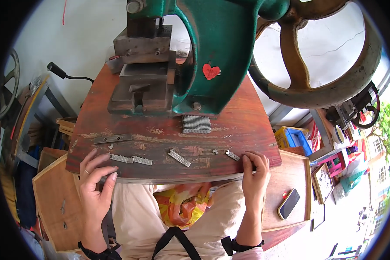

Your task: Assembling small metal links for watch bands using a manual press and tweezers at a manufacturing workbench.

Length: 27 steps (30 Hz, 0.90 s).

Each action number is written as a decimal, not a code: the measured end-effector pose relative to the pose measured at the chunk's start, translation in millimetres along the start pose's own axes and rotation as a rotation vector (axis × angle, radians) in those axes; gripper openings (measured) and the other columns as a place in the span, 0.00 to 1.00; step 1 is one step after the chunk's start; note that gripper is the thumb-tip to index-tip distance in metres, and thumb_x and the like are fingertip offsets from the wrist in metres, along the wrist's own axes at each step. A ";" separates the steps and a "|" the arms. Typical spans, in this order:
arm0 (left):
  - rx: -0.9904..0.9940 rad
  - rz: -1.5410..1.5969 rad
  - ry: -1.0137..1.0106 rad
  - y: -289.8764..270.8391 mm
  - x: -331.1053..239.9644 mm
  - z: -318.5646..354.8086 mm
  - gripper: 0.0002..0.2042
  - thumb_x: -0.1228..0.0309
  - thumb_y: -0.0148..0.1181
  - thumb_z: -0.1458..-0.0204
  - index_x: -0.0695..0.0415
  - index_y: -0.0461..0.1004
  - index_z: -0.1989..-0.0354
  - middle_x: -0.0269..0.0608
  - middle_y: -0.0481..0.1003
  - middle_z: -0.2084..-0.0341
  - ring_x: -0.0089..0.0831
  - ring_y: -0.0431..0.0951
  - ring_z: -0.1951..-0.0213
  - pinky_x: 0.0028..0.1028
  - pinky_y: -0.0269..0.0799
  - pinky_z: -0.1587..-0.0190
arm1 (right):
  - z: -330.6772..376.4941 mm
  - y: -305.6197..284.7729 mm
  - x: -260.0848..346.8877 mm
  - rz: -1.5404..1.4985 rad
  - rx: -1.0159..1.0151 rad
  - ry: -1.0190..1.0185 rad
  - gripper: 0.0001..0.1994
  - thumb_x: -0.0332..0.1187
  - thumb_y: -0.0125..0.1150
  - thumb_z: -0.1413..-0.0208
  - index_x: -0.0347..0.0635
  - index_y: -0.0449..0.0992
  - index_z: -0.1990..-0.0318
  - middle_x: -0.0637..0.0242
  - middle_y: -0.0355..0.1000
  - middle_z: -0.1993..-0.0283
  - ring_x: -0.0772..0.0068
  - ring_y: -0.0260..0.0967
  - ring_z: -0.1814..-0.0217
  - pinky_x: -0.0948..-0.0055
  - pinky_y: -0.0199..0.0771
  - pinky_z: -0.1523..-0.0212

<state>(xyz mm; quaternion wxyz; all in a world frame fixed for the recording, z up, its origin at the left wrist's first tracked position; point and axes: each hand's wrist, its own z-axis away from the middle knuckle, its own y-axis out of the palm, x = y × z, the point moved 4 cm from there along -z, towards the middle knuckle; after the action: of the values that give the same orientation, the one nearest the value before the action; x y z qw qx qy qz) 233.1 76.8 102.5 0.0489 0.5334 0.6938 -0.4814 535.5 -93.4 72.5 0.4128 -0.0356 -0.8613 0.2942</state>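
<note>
The left hand (96, 178) is resting, fingers spread, at the worktop's (251, 130) front-left corner, just beside the left metal strip (122, 159). The right hand (256, 174) is resting near the right metal strip (233, 155), toward the front-right corner; whether it is pinching anything cannot be told. Both strips are probably handling as light, jointed pieces, suiting a long-edge hold.

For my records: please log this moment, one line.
left hand: open, near metal strip; right hand: near short strip; green press: beyond strips
</note>
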 end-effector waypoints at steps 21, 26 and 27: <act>-0.077 -0.057 0.026 5.8 -14.2 9.8 0.05 0.78 0.62 0.60 0.57 0.77 0.72 0.40 0.74 0.62 0.46 0.68 0.50 0.38 0.64 0.50 | 1.9 -1.4 -0.9 0.121 0.021 -0.128 0.07 0.23 0.61 0.56 0.38 0.77 0.66 0.60 0.70 0.60 0.59 0.64 0.54 0.66 0.63 0.51; -0.150 -0.061 -0.119 -26.7 25.6 33.3 0.04 0.79 0.59 0.56 0.60 0.76 0.70 0.43 0.73 0.59 0.44 0.64 0.45 0.38 0.59 0.45 | 6.0 5.5 -4.0 0.094 0.049 -0.150 0.07 0.23 0.59 0.53 0.37 0.77 0.65 0.57 0.69 0.56 0.60 0.64 0.52 0.67 0.65 0.53; -0.176 -0.075 -0.160 -38.3 33.2 37.5 0.04 0.79 0.58 0.55 0.59 0.76 0.70 0.43 0.73 0.59 0.43 0.64 0.45 0.38 0.58 0.44 | 6.3 5.4 -5.5 0.077 0.050 -0.146 0.07 0.23 0.59 0.53 0.36 0.77 0.64 0.57 0.69 0.56 0.60 0.64 0.52 0.67 0.64 0.53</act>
<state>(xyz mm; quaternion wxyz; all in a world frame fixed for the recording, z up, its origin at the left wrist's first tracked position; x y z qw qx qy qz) 172.0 74.0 86.8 0.1329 0.4605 0.7468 -0.4611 533.6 -93.6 62.7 0.3382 -0.0369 -0.8795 0.3329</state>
